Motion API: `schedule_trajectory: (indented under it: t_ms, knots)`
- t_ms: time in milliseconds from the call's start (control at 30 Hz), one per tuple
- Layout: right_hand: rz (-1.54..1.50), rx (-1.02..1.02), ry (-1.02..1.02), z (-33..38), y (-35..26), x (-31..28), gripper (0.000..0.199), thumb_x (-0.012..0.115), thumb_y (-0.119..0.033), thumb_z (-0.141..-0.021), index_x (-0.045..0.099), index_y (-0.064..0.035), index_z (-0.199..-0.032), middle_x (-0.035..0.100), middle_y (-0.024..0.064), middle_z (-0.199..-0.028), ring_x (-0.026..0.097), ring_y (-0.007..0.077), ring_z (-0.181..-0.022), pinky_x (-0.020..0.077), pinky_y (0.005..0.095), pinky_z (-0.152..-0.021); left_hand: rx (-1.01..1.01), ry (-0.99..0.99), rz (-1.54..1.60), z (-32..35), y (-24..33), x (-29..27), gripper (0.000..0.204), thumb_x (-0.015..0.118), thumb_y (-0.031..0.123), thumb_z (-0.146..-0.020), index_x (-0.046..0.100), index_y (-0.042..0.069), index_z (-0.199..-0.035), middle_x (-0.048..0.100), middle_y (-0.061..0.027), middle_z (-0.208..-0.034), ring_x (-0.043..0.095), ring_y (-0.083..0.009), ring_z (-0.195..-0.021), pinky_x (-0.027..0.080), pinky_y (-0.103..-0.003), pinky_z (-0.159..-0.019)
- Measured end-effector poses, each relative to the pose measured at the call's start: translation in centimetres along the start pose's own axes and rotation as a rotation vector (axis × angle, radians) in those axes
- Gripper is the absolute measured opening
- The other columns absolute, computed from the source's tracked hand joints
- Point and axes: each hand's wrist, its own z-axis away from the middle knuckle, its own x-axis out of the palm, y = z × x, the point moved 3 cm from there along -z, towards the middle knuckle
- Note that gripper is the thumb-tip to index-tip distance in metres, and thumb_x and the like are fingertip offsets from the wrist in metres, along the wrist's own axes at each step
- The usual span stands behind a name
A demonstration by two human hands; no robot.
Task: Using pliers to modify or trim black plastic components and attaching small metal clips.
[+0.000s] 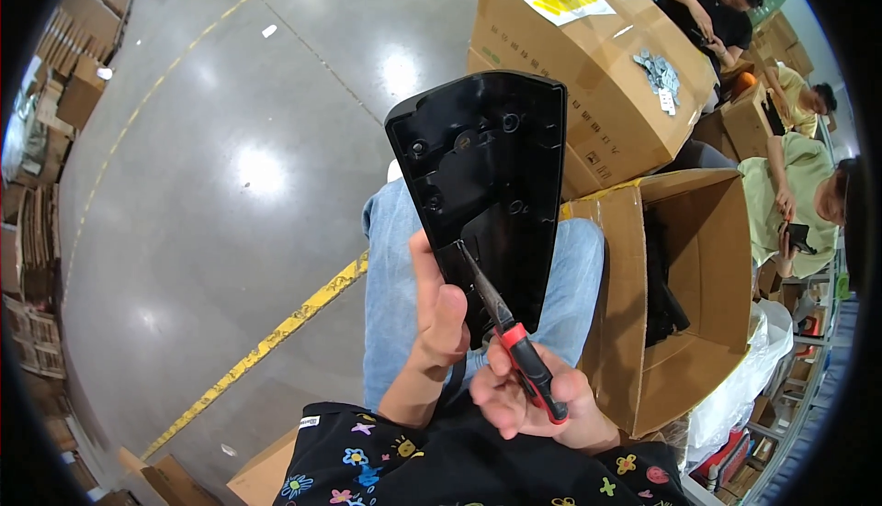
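A shiny grey floor [220, 249] spreads from seven to twelve o'clock, with a yellow stripe [276, 357] at eight and cardboard piles [39, 244] along nine. A closed carton [514, 56] stands at one o'clock, bearing small grey parts [657, 79]; an open box [614, 304] sits at four. A co-worker in light green [808, 166] is at three.

The black plastic cover [496, 171] is above the jeans [390, 276], hollow side up, toward eleven o'clock from the right hand [542, 391]. That hand curls loosely around the pliers [519, 345], whose nose points to eleven, over the cover's inside; contact is unclear. The left hand [436, 322], partly open, steadies the cover's edge at seven o'clock, thumb raised.
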Motion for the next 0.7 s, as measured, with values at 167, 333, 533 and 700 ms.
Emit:
schedule_trajectory:
  t_ms: [167, 333, 533, 700]
  knots:
    - [-0.301, -0.028, -0.221, 0.4, 0.5, 0.0, 0.063, 0.067, -0.015, -0.083, 0.026, 0.0025, -0.127, 0.058, 0.018, -0.101, 0.063, 0.0179, -0.054, 0.0536, 0.0253, -0.044, -0.005, 0.0, 0.008, 0.0, -0.3, -0.3, 0.086, 0.055, 0.064, -0.08, 0.039, -0.005, -0.129, 0.058, -0.0242, -0.103, 0.063, -0.0316, -0.087, 0.055, -0.041, -0.073]
    - [-0.555, 0.051, -0.253, 0.1, 0.0, 1.8, 0.071, 0.064, -0.014, -0.085, 0.019, 0.0014, -0.138, 0.051, 0.0095, -0.083, 0.051, 0.0116, -0.045, 0.0452, 0.0225, -0.036, -0.014, 0.016, 0.005, 0.1, -1.6, -1.5, 0.089, 0.059, 0.065, -0.077, 0.039, -0.005, -0.128, 0.059, -0.0241, -0.105, 0.064, -0.0313, -0.087, 0.056, -0.039, -0.073]
    - [-0.111, -0.016, 0.013, 0.8, -0.2, 3.1, 0.069, 0.055, -0.003, -0.087, 0.017, -0.0043, -0.145, 0.048, 0.009, -0.076, 0.041, 0.0088, -0.044, 0.0276, 0.0199, -0.036, 0.111, 0.044, -0.08, 0.3, -0.9, -0.8, 0.09, 0.061, 0.063, -0.077, 0.037, -0.006, -0.13, 0.058, -0.0237, -0.108, 0.065, -0.0321, -0.088, 0.057, -0.039, -0.073]
    - [0.927, -0.137, 0.265, 0.9, -2.2, 2.3, 0.062, 0.062, -0.002, -0.082, 0.034, 0.0018, -0.137, 0.057, 0.009, -0.073, 0.046, 0.0074, -0.049, 0.0348, 0.0202, -0.044, 0.057, -0.077, -0.15, 0.9, 0.2, -1.1, 0.075, 0.05, 0.051, -0.088, 0.022, -0.002, -0.133, 0.04, -0.013, -0.124, 0.041, -0.0182, -0.111, 0.032, -0.032, -0.097]
